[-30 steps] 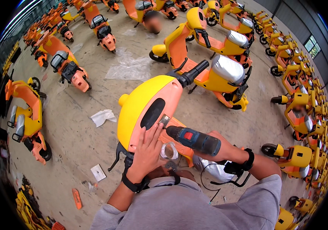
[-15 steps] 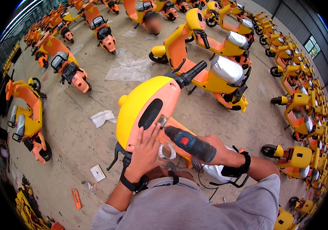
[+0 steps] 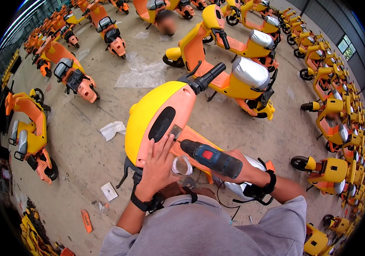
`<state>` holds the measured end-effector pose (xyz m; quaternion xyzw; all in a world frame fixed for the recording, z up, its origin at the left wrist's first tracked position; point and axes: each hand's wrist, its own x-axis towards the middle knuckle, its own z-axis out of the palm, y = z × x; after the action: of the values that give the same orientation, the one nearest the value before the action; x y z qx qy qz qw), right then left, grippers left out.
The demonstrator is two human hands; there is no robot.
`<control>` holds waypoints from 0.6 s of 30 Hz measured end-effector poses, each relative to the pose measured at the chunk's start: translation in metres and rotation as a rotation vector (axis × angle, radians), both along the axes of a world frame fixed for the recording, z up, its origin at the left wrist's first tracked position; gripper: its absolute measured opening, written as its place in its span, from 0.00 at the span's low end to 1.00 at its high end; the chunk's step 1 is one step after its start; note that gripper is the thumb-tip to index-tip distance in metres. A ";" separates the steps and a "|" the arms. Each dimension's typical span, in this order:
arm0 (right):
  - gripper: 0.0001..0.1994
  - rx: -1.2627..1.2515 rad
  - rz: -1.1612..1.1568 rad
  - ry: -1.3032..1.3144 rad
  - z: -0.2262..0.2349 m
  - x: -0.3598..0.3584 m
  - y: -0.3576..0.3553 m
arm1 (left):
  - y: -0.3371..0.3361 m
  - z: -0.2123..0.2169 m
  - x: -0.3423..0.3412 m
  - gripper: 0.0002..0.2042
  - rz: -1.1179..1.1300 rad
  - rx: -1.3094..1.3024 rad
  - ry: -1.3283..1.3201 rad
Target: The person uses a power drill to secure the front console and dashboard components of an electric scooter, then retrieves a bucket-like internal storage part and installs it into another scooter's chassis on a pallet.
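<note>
Leaning over the yellow and orange front of a scooter (image 3: 150, 115), I see a dark oval panel (image 3: 162, 124) with a small metal plate (image 3: 176, 130) beside it. My left hand (image 3: 157, 164) lies with fingers stretched out on the orange face, fingertips at the plate's lower edge. Next to its palm is a clear plastic cup (image 3: 182, 165); whether the thumb holds it is hidden. My right hand (image 3: 240, 165) is wrapped round a blue and black cordless drill (image 3: 211, 158), its grip mostly hidden. The drill's tip points toward the plate's lower corner, close to my left fingertips.
The handlebar's black grip (image 3: 210, 78) juts out beyond the scooter's far side, with a brake lever (image 3: 122, 175) at the left. Another scooter (image 3: 242, 87) stands just beyond. Rows of scooters (image 3: 336, 175) line the right. Plastic sheeting (image 3: 142, 72) lies on the floor.
The whole view has shifted slightly, moving the scooter a little left and up. The drill tip sits marginally farther from the plate, and more of the plate shows. Both hands keep their poses.
</note>
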<state>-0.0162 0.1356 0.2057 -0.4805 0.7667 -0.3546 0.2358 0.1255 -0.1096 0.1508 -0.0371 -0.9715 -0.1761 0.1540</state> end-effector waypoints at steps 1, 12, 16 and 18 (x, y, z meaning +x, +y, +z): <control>0.19 0.008 -0.003 -0.006 0.001 0.000 -0.001 | 0.000 0.000 0.000 0.25 0.001 0.003 -0.002; 0.19 0.044 -0.006 -0.013 0.000 -0.001 -0.010 | -0.001 -0.003 0.000 0.24 0.004 0.011 0.025; 0.18 0.056 0.001 -0.004 0.001 -0.003 -0.012 | -0.001 -0.004 0.001 0.24 0.006 0.009 0.024; 0.18 0.076 0.005 0.004 0.003 -0.004 -0.013 | -0.001 -0.003 0.000 0.24 0.002 0.009 0.019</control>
<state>-0.0205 0.1230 0.2087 -0.4739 0.7789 -0.3235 0.2532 0.1254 -0.1105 0.1478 -0.0373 -0.9693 -0.1799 0.1636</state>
